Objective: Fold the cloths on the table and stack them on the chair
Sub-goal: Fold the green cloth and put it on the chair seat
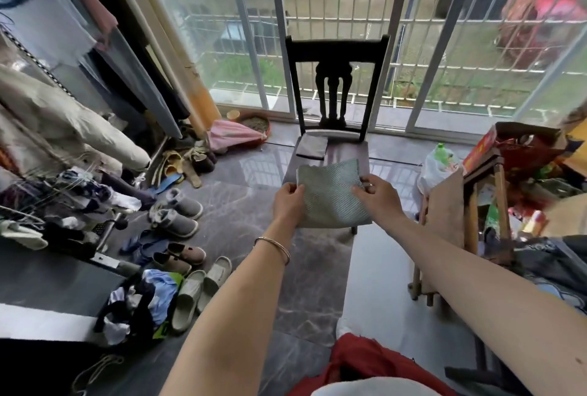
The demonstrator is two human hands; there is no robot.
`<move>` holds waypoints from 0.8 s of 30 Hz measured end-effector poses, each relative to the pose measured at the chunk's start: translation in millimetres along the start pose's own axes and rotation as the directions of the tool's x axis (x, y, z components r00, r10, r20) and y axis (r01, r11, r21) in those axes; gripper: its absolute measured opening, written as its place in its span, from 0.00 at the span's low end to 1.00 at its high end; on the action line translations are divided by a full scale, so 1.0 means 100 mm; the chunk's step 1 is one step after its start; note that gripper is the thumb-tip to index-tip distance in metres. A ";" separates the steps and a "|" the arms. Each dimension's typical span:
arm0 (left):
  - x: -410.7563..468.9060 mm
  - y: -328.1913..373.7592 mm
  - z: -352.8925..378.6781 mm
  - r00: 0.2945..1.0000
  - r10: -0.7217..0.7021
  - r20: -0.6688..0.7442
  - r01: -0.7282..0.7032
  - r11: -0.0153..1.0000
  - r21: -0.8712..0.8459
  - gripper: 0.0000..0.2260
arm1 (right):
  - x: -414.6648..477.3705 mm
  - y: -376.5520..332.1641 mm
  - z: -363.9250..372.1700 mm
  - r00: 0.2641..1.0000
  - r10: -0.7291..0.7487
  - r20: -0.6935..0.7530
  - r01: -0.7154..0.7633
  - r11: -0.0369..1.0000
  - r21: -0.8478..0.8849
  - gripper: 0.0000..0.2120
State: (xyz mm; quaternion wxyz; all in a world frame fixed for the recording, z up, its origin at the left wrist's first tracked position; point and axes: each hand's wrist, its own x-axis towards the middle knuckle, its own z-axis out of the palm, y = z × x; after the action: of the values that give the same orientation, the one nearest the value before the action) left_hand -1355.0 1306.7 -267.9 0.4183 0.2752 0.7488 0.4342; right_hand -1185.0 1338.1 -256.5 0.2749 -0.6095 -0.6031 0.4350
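A folded grey-green textured cloth (pixel 330 192) is held flat over the front of the seat of the dark wooden chair (pixel 336 52). My left hand (pixel 287 202) pinches its left edge and my right hand (pixel 379 195) grips its right edge. Whether the cloth touches the seat I cannot tell. A smaller folded grey cloth (pixel 312 146) lies on the seat's back left part. The table is not clearly visible.
Slippers and shoes (pixel 178 214) litter the floor on the left, below a rack of hanging clothes (pixel 79 103). A wooden stool with clutter (pixel 486 179) and a plastic bag (pixel 436 167) stand on the right. A red cloth (pixel 362 360) lies near my feet. Barred glass doors rise behind the chair.
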 end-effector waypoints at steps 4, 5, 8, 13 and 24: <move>0.32 0.18 0.13 1.000 -0.012 0.000 0.012 1.000 -0.006 0.06 | 0.40 -0.07 -0.06 1.000 -0.001 0.008 0.001 1.000 -0.020 0.15; 0.39 0.22 0.15 1.000 -0.016 -0.001 0.016 1.000 -0.007 0.06 | 0.48 -0.09 -0.07 1.000 -0.001 0.008 0.001 1.000 -0.022 0.15; 0.58 0.31 0.23 1.000 -0.025 -0.005 0.025 1.000 -0.002 0.10 | 0.73 -0.13 -0.09 1.000 -0.007 0.011 0.008 1.000 -0.020 0.13; 0.89 0.50 0.35 0.999 -0.034 0.025 0.034 0.999 -0.013 0.12 | 1.09 -0.16 -0.10 1.000 0.004 0.008 -0.004 1.000 -0.023 0.11; 1.92 0.92 0.55 0.995 -0.035 0.097 0.033 0.999 0.027 0.11 | 2.06 -0.28 0.04 0.996 0.074 -0.059 -0.074 0.997 0.001 0.11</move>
State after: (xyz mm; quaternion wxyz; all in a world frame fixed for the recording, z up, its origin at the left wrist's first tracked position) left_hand -1398.8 1521.5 -276.4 0.4579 0.2885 0.7377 0.4036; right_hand -1224.0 1541.6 -275.3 0.2760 -0.6441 -0.5720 0.4263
